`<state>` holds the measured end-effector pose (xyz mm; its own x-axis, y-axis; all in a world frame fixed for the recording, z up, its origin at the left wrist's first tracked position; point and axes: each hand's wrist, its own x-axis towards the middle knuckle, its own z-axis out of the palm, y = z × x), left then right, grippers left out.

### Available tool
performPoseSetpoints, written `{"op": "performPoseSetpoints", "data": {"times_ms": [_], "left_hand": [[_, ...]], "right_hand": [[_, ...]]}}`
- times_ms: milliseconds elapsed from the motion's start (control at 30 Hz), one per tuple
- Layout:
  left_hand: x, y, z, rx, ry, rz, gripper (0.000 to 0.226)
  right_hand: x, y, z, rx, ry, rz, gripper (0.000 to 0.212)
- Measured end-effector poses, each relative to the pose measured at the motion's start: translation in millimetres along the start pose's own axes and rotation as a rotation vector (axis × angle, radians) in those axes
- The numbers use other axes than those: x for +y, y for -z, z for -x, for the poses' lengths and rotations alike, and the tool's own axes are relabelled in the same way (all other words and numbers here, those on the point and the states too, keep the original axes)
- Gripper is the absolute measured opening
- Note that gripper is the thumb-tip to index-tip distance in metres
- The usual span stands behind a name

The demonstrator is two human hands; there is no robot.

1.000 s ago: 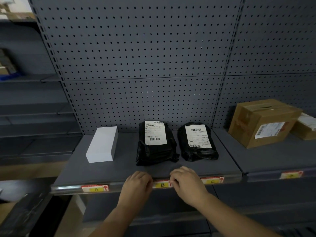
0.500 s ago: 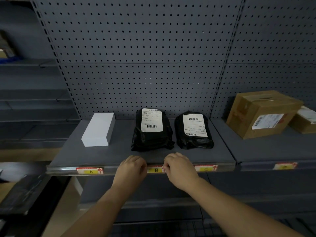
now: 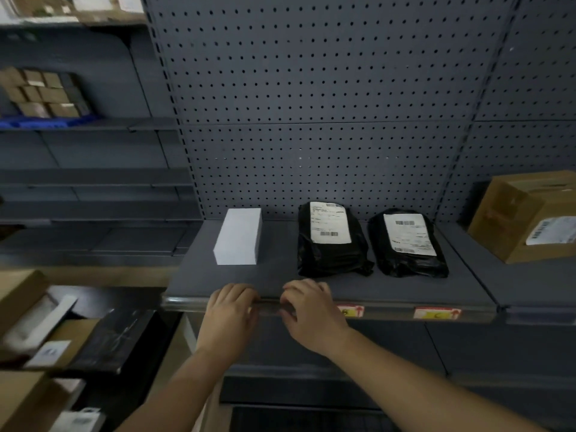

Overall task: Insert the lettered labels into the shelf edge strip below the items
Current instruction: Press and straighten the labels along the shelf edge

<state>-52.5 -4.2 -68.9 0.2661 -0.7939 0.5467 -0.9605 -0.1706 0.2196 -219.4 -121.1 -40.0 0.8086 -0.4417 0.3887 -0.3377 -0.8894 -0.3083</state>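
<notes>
Now both hands have left label B (image 3: 350, 310) and shifted leftward along the shelf edge strip (image 3: 386, 313), to the stretch below the white box (image 3: 239, 236). A second ago they flanked B under the left black parcel (image 3: 330, 240); here B sits just right of the right hand (image 3: 311, 310), seated in the strip, and label C (image 3: 436, 313) sits further right, below the right black parcel (image 3: 408, 244). Label A, which showed at the strip's left end before, is not visible: the left hand (image 3: 230, 310) lies over that spot. Both hands rest curled on the strip, fingertips bent against its lip; whether either pinches a label I cannot tell. Judging by the move, B seems finished and attention has turned to A below the white box, probably to press or straighten it.
</notes>
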Motion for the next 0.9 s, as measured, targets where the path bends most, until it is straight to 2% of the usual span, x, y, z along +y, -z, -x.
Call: {"op": "performPoseSetpoints", "data": {"times_ms": [167, 300, 633, 733, 800, 900], "left_hand": [[-56.2, 19.6, 14.4, -0.024, 0.047, -0.058, 0.023], [-81.3, 16.4, 18.3, -0.025, 0.014, -0.010, 0.021], [-96.4, 17.5, 11.8, -0.078, 0.005, 0.049, 0.016], [-98.3, 18.5, 9.9, -0.090, 0.027, 0.058, 0.013], [-99.0, 18.3, 9.6, -0.096, 0.030, 0.060, 0.002], [-99.2, 17.7, 9.1, -0.103, 0.022, 0.053, 0.003]], "right_hand": [[-37.6, -24.1, -21.5, -0.025, -0.027, -0.037, 0.014], [-50.6, -37.5, -30.5, -0.026, -0.085, -0.013, 0.016], [-63.1, -51.8, -35.0, 0.036, -0.227, 0.026, 0.008], [-59.8, -50.0, -34.9, 0.014, -0.223, 0.029, 0.010], [-57.7, -48.5, -35.2, -0.004, -0.207, 0.036, 0.012], [-55.2, -47.6, -37.3, -0.036, -0.190, 0.048, 0.013]]}}
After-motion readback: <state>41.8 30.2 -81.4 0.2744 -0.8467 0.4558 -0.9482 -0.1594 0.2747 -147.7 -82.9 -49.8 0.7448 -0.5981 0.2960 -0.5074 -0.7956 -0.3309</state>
